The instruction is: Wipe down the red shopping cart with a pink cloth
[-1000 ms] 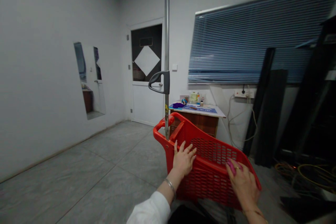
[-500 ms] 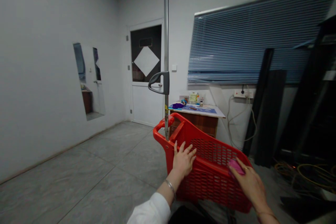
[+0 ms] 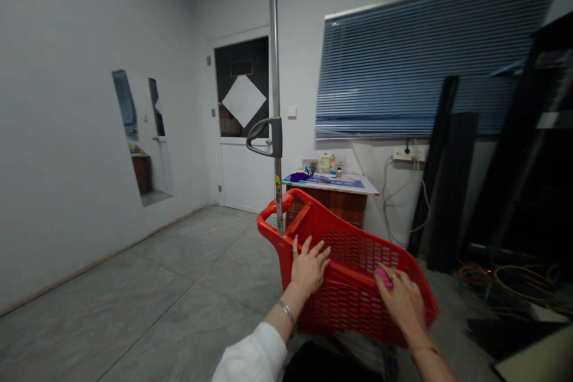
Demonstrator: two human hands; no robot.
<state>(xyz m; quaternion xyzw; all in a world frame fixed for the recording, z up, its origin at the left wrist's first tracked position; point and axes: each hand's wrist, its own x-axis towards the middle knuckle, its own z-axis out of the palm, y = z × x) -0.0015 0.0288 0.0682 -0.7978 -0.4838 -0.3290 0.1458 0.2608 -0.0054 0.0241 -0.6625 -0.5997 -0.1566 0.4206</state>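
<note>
A red plastic shopping cart (image 3: 358, 304) with slotted sides stands in front of me, its handle end toward the far left. My left hand (image 3: 310, 265) lies on the near rim by the handle end, fingers spread and nothing in them. Farther right along the same rim, my right hand (image 3: 403, 295) is closed around a crumpled pink cloth (image 3: 384, 277) and presses it to the edge. Most of the cloth is hidden under the fingers. A metal pole (image 3: 274, 48) with a grey grip (image 3: 268, 137) rises at the cart's handle.
Behind the cart, a desk (image 3: 369, 184) carries a purple cloth (image 3: 299, 176) and several small bottles. Dark panels (image 3: 452, 191) lean on the right, with loose cables (image 3: 514, 283) on the floor. A white door (image 3: 244, 173) and a wall mirror (image 3: 154, 161) are at the left.
My right hand has slid left along the cart's rim with the pink cloth. The left hand stays on the rim. The whole view has shifted slightly.
</note>
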